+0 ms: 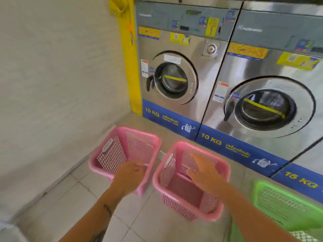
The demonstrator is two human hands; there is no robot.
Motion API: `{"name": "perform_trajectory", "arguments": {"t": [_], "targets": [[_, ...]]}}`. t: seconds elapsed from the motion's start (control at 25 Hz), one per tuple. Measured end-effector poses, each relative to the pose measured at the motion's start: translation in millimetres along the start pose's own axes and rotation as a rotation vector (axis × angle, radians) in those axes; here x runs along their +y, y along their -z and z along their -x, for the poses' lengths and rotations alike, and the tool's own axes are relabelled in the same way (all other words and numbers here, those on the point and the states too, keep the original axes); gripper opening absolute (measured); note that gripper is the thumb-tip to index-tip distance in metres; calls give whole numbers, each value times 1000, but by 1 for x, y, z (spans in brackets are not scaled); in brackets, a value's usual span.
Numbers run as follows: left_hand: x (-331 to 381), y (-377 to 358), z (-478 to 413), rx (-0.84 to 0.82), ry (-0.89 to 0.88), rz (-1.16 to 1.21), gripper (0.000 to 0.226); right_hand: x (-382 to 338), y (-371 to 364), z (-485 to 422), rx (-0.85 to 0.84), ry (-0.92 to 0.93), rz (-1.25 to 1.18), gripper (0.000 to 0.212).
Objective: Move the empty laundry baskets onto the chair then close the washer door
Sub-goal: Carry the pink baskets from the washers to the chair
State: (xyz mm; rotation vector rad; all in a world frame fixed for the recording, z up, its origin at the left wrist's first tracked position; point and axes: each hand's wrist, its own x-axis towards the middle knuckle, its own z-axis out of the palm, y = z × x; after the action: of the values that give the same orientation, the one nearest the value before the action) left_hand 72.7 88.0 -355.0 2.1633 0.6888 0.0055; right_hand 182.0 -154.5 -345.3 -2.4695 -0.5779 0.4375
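Two empty pink laundry baskets stand side by side on the tiled floor before the washers. My left hand (128, 177) grips the near right rim of the left pink basket (111, 154). Over the right pink basket (183, 191) my right hand (203, 173) hovers with fingers spread, holding nothing. The left washer's round door (174, 78) and the right washer's door (269, 106) both look slightly ajar at their left edges. No chair is in view.
A green basket (286, 205) stands at the lower right, close to my right arm. A pale wall (61, 75) runs along the left, with a yellow post (130, 58) in the corner. Grey floor tiles (83, 198) lie near my left forearm.
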Motion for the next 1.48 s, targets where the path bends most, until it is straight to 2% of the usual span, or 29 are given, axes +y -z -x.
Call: {"name": "perform_trajectory", "arguments": {"t": [0.24,0.48,0.6,0.8,1.04,1.12,1.28,1.48], "targets": [[-17,65,-50,21,17,-95,36,-86,-13,-70,-31,45,-27,61],[-33,96,-114,67,6,-302,45,-95,-38,-159,-106,-33,-52,64],[-55,111,-147,83,2,-409,43,-102,-53,-196,-188,-103,-19,66],[-98,122,-218,16,48,-505,61,-90,-99,-253,-241,-188,6,73],[-192,98,-335,-52,-44,-561,68,-64,-198,-316,-196,-368,81,60],[-232,86,-374,-100,-109,-626,73,-56,-235,-336,-174,-446,71,63],[-307,63,-443,-175,-199,-773,82,-31,-304,-360,-52,-554,183,66],[-379,39,-487,-205,-285,-818,94,-7,-360,-369,101,-612,264,68]]}}
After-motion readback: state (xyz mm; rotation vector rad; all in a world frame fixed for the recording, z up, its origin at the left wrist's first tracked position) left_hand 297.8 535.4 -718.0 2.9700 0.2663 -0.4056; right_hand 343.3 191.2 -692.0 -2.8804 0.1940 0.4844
